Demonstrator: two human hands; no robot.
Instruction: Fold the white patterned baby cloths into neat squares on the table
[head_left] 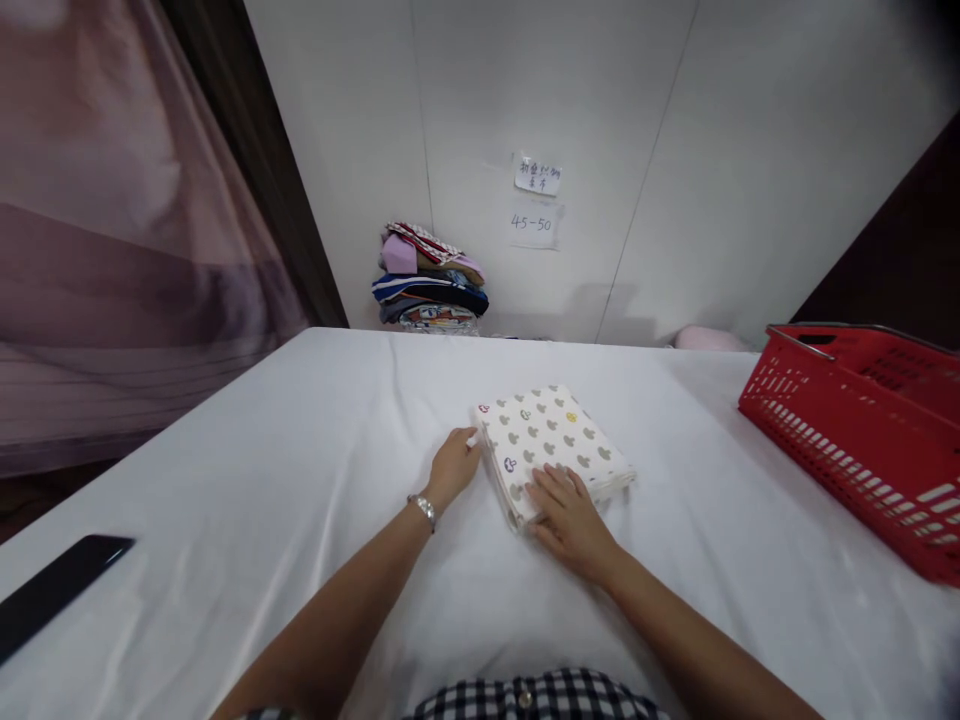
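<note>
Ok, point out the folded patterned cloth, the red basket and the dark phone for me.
folded patterned cloth [553, 432]: head view, middle of its top face.
red basket [840, 432]: head view, near side wall.
dark phone [56, 588]: head view, middle of its screen.

Both your arms reach forward from the bottom of the view, bare to the elbow, converging toward the middle of the table. Your left hand [452, 466] lies with its fingers curled loosely, thumb and forefinger pinched together at the tip, and a metal bracelet [424, 509] circles that wrist. Your right hand [568, 517] lies palm down, fingers spread flat and pressing, pointing away from you. Your right forearm angles in from the lower right, your left from the lower left.
</note>
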